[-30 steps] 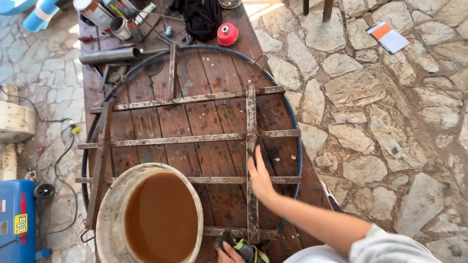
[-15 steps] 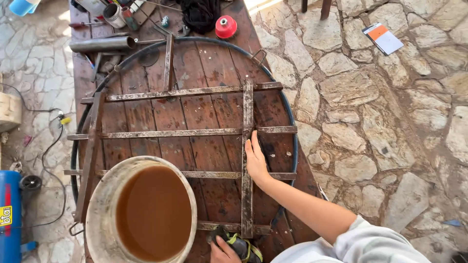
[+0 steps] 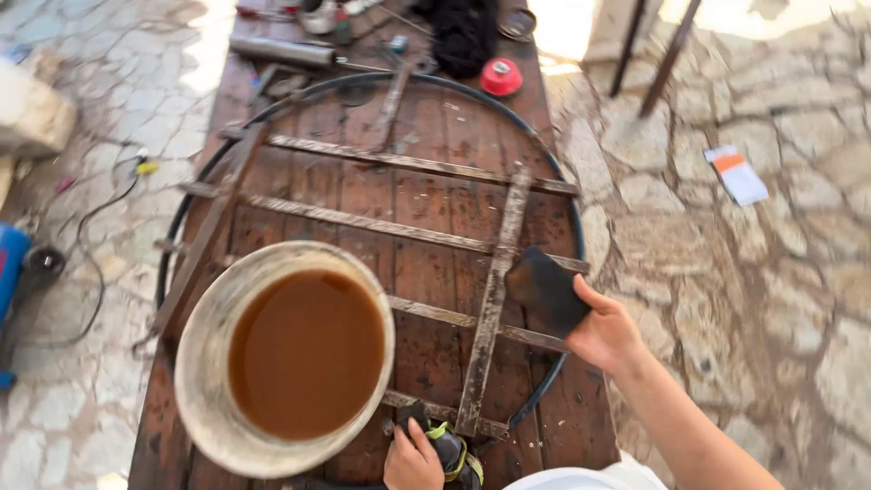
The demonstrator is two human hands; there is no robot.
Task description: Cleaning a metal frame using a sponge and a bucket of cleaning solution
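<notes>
Outside on a stone floor [image 3: 726,272], with a long brown wooden table [image 3: 435,354] down the middle; far left on the ground, a blue box [image 3: 11,254] and a thin dark wire [image 3: 82,227] on the stones; on the table near the front left, a big round dirty-white bucket [image 3: 204,381] full of brown water [image 3: 307,352]; under and around the bucket, a rusty metal frame [image 3: 494,299] of flat bars inside a black hoop [image 3: 567,195], lying flat on the table; at the bottom edge, just right of the bucket, left hand [image 3: 413,461] with fingers curled around a dark tool with yellow-green on it [image 3: 451,449], close to the frame's bottom bar; at the far end of the table, a grey metal tube [image 3: 281,52], a black heap [image 3: 463,32] and a small red round thing [image 3: 501,77]; right of the upright bar, right hand [image 3: 606,334] lifted above the frame, fingers pinched tight on a flat black pad [image 3: 547,290]; farther right on the stones, a white and orange packet [image 3: 737,174].
</notes>
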